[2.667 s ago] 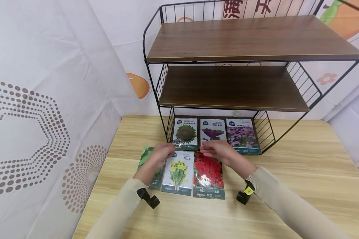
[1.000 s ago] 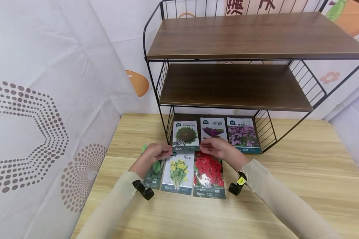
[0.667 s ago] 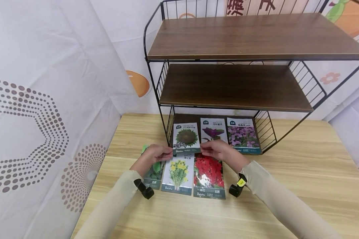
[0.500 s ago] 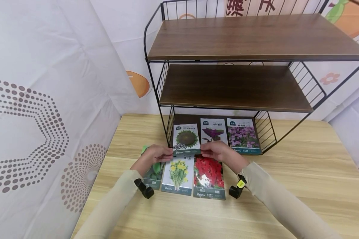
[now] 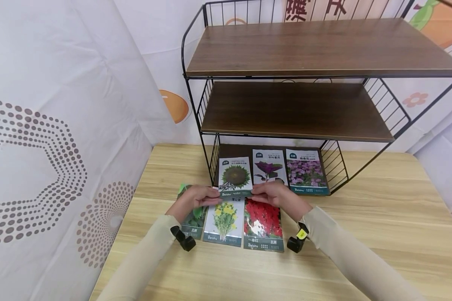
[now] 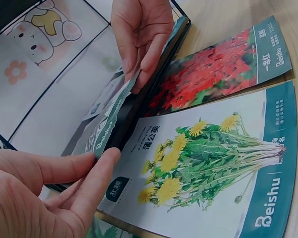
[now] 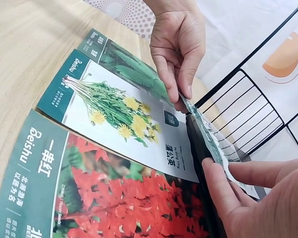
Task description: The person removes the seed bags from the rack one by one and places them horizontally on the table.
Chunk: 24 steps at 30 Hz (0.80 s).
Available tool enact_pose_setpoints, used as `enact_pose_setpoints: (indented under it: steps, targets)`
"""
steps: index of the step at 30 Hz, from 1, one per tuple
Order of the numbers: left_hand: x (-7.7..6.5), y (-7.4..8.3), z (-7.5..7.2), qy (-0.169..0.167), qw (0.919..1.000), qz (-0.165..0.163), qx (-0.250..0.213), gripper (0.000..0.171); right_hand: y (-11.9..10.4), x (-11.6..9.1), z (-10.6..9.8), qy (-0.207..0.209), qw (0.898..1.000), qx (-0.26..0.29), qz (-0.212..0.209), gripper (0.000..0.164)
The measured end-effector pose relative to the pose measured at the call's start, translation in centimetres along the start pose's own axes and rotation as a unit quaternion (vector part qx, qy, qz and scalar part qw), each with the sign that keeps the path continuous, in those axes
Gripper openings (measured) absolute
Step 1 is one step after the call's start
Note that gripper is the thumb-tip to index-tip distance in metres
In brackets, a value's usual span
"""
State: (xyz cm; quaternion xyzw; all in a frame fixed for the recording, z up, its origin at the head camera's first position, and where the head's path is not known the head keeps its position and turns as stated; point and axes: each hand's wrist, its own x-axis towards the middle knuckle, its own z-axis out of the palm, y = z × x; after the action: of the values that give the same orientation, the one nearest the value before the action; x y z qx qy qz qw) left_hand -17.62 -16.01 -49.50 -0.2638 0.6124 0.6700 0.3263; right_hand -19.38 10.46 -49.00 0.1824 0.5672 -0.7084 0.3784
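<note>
A seed packet with a sunflower head on it [image 5: 235, 176] lies at the left of the lowest shelf, its near edge over the shelf's front. My left hand [image 5: 196, 200] pinches its near left corner between thumb and fingers. At the near right corner my right hand [image 5: 276, 197] pinches it too. Both wrist views show the packet's edge [image 6: 111, 116] raised slightly off the dark shelf. Just in front lie a yellow-flower packet [image 5: 224, 219], a red-flower packet [image 5: 263, 221] and a green-leaf packet [image 5: 196, 219], partly hidden by my left hand.
Beside the sunflower packet, a purple-leaf packet [image 5: 269, 165] and a purple-flower packet [image 5: 306, 171] lie on the bottom shelf. Above hangs the rack's middle shelf [image 5: 294, 110], within a black wire frame. The rack stands on a pale wooden table [image 5: 391, 209] against white cloth.
My hands have come to pinch the sunflower packet's near corners. The packet has slid slightly toward me, overlapping the top of the yellow-flower packet in the head view. The other packets stay put.
</note>
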Motion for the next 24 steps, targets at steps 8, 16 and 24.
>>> enact_pose_setpoints:
  steps: [8, 16, 24]
  targets:
    - [-0.07, -0.14, 0.18, -0.017, 0.9998, 0.005, -0.010, 0.049, 0.03, 0.04, 0.16, 0.006, 1.000, 0.012, 0.012, 0.055]
    - [-0.20, -0.85, 0.20, -0.001, 0.9989, 0.036, -0.032, 0.041, 0.24, 0.09, -0.03, 0.002, 1.000, 0.008, 0.013, 0.056]
    - [0.17, -0.92, 0.33, 0.000, 0.9990, 0.026, -0.038, 0.045, 0.43, 0.14, -0.29, -0.005, 1.000, -0.002, 0.013, 0.056]
